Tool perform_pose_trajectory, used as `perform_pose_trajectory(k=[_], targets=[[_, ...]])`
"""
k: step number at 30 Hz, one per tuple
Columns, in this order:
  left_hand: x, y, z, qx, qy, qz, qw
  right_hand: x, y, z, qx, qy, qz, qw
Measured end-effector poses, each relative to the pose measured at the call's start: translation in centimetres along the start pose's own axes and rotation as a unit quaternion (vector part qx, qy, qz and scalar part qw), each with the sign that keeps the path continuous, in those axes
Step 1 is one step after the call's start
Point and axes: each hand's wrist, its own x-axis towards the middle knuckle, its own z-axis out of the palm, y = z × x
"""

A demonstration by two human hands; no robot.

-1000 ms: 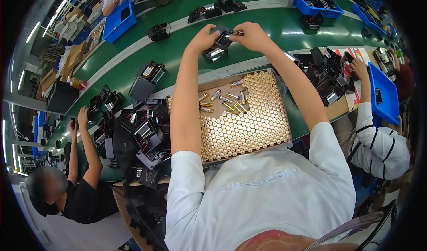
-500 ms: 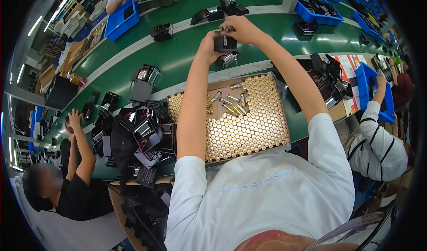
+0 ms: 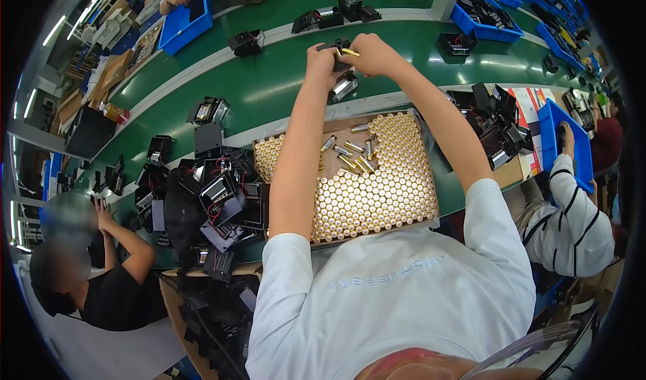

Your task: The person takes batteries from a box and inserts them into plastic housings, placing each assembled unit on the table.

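Note:
Over the green bench, my left hand [image 3: 321, 62] is closed around a black plastic battery case [image 3: 340, 62]. My right hand [image 3: 371, 55] pinches a gold-coloured battery [image 3: 349, 51] against the top of that case. Just below my hands lies another black case with a silvery part [image 3: 344, 86]; whether it touches the held one I cannot tell. Between my forearms and my body sits a shallow carton [image 3: 431, 178] packed with upright batteries [image 3: 377, 205]. Several loose batteries [image 3: 356, 152] lie on their sides in its bare patch.
Black cases with red wires [image 3: 222, 198] are heaped left of the carton, and more [image 3: 494, 121] are piled right. Other cases [image 3: 336, 13] stand along the far rail. Blue bins [image 3: 176, 38] sit at the back and right. Co-workers [image 3: 114, 286] flank me on both sides.
The held case has tilted, and a gold battery now shows in my right fingers. My right hand has shifted slightly right and down. The left co-worker's hands have moved lower.

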Motion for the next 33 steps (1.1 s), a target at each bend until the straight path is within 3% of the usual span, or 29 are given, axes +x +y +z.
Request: perform_pose_trajectory(k=[3, 6, 9, 12, 13, 16, 19, 22, 23, 24, 30, 32, 33], targets=[[0.1, 0.1, -0.3, -0.018, -0.034, -0.013, 0.999, 1.4, 0.9, 1.8, -0.106, 0.141, -0.067, 0.982], [1.5, 0.3, -1.3, -0.045, -0.068, -0.051, 0.995, 2.3, 1.3, 1.5, -0.031, 0.107, -0.073, 0.991], [1.0, 0.5, -1.0, -0.022, -0.046, -0.051, 0.997, 3.7, 3.2, 1.7, 0.072, 0.168, -0.110, 0.977], [-0.5, 1.0, -0.3, 0.003, -0.022, -0.039, 0.999, 4.7, 3.7, 0.6, 0.021, 0.141, -0.121, 0.982], [-0.4, 0.8, -0.5, 0.016, -0.034, -0.032, 0.999, 4.3, 2.9, -0.2, 0.073, 0.066, -0.051, 0.994], [-0.2, 0.6, -1.0, 0.044, -0.056, -0.017, 0.997, 5.6, 3.0, -0.3, 0.089, 0.018, -0.034, 0.995], [-0.1, 0.9, -1.2, 0.059, -0.060, -0.019, 0.996, 6.7, 2.9, -0.5, 0.017, 0.013, 0.005, 1.000], [0.0, 1.1, -1.4, 0.081, -0.042, 0.001, 0.996, 7.2, 3.7, 0.6, 0.050, -0.038, 0.029, 0.998], [0.1, 1.2, -1.2, 0.098, -0.004, 0.017, 0.995, 7.8, 4.6, 1.3, 0.152, -0.063, 0.019, 0.986], [1.0, 1.1, -1.8, 0.087, 0.006, 0.019, 0.996, 8.2, 4.3, 2.2, 0.186, -0.038, 0.078, 0.979], [3.5, 3.6, -4.6, 0.279, -0.005, 0.010, 0.960, 8.7, 2.8, 4.8, 0.413, -0.080, 0.135, 0.897], [3.7, 5.2, -5.5, 0.369, 0.012, -0.021, 0.929, 9.6, 2.6, 6.1, 0.432, -0.088, 0.131, 0.888], [5.8, 6.0, -7.2, 0.489, -0.021, -0.075, 0.869, 10.1, 2.8, 6.8, 0.421, -0.081, 0.126, 0.895]])
